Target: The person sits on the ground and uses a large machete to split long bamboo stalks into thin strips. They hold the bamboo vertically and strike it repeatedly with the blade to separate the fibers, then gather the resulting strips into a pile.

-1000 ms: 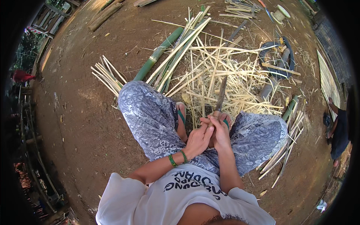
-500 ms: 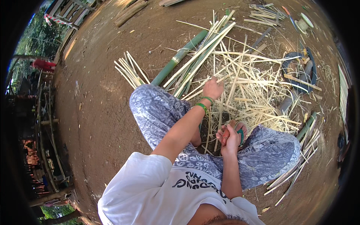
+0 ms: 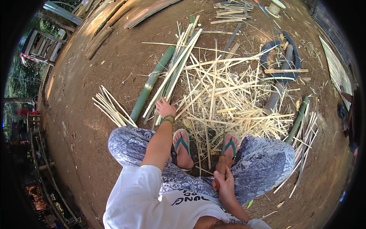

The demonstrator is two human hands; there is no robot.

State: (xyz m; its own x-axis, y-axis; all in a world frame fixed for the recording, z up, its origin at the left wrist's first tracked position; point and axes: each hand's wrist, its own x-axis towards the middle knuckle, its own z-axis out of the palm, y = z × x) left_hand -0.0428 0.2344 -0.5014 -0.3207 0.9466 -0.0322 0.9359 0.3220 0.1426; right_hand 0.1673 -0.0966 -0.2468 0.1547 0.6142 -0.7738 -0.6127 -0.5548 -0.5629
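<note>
Knife (image 3: 222, 162) is gripped by its handle in the right hand (image 3: 225, 185), blade (image 3: 223, 143) pointed forward beside the right foot (image 3: 230, 146); left hand (image 3: 166, 109) is held with fingers spread at the strips' (image 3: 179, 65) near end, by the green pole (image 3: 151, 81), contact unclear. Foot could be cut if the blade is swung sideways; bare fingers could be splintered if strips are slid along.

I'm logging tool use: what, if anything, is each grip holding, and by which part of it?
The right grip holds a knife by its brown handle. The left grip is at the pale strips; whether it holds any cannot be told.
</note>
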